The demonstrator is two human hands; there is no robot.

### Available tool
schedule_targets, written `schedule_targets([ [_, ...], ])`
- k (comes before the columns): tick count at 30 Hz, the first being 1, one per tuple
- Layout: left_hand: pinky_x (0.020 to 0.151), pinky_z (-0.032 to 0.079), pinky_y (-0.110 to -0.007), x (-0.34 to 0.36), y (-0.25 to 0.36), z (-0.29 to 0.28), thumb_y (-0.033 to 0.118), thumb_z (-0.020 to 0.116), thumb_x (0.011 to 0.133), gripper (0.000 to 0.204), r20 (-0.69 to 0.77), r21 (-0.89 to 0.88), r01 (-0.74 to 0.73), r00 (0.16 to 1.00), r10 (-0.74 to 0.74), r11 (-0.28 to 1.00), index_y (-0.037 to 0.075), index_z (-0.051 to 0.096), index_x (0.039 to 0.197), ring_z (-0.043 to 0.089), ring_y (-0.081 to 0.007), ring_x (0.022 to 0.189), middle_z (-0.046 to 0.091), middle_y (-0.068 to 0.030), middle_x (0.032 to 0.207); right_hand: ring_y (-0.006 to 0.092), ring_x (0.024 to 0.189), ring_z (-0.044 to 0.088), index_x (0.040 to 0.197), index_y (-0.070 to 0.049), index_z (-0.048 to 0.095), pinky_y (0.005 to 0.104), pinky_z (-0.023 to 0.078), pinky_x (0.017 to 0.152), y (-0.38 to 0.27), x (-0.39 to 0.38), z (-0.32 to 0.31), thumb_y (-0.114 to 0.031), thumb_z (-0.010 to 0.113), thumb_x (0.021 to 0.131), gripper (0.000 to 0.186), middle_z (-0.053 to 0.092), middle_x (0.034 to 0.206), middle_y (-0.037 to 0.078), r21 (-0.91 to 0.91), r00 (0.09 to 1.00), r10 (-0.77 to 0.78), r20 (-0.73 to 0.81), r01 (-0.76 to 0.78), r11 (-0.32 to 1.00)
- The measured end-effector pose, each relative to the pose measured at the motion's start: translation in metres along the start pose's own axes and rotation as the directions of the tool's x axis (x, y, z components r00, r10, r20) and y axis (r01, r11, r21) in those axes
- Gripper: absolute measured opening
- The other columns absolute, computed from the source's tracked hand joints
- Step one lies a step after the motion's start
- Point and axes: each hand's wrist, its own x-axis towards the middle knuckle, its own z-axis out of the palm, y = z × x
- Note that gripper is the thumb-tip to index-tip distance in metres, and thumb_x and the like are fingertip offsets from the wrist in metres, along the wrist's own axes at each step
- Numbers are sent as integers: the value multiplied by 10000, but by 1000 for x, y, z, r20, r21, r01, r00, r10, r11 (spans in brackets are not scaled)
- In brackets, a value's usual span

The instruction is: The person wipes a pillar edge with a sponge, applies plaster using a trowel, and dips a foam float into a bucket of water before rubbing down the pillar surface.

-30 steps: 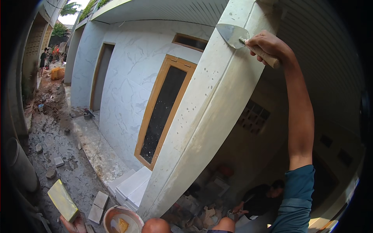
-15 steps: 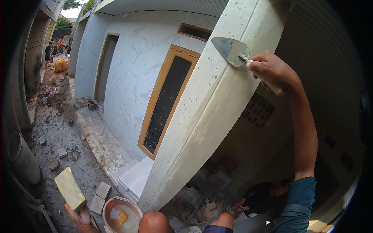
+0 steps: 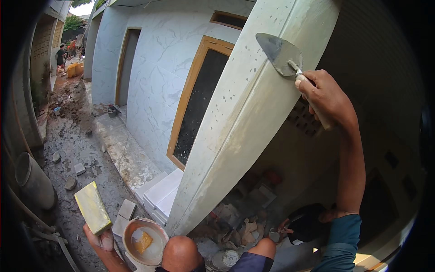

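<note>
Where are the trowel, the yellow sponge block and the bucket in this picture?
Trowel (image 3: 277, 53): head view, middle of the metal blade.
Yellow sponge block (image 3: 92, 207): head view, centre of its top face.
Bucket (image 3: 128, 236): head view, left rim.

The gray metal trowel (image 3: 278, 54) has a pointed blade lying flat against the pale pillar (image 3: 235, 122), near its right edge. The yellow sponge block (image 3: 93, 207) is tilted, down low.
</note>
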Motion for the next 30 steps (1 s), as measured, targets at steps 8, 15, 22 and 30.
schedule_targets([
  [8, 886, 563, -403, 42, -1, -41, 189, 499, 984, 357, 292, 296, -147, 955, 57, 944, -82, 503, 1218, 642, -297, 1030, 599, -222, 1187, 199, 486, 589, 770, 39, 544, 354, 484, 515, 21, -5, 32, -227, 500, 925, 311, 525, 573, 105, -58, 980, -198, -14, 196, 979],
  [15, 999, 507, -493, 21, -4, -14, 151, 450, 967, 434, 465, -89, 238, 868, -171, 967, -118, 455, 1308, 570, -400, 1159, 539, -277, 1295, 383, 563, 556, 756, 80, 555, 464, 464, 622, 18, -34, 24, -192, 489, 887, 309, 553, 636, 252, -34, 1000, -19, 6, 19, 999],
  [22, 855, 572, -459, 9, -7, -7, 176, 459, 944, 404, 185, -70, 152, 973, -136, 986, -91, 513, 1242, 657, -338, 1001, 619, -229, 1174, 286, 492, 560, 735, 82, 542, 421, 467, 565, 15, -35, 23, -188, 484, 888, 316, 524, 578, 199, -19, 1000, -14, 16, 15, 1000],
  [30, 889, 562, -481, -4, -6, 1, 180, 439, 950, 421, 143, -83, 121, 984, -109, 989, -90, 496, 1268, 650, -341, 1050, 607, -239, 1216, 347, 571, 575, 751, 82, 545, 437, 451, 614, 18, -32, 52, -189, 520, 889, 305, 529, 605, 212, -16, 987, -46, 154, 49, 999],
])
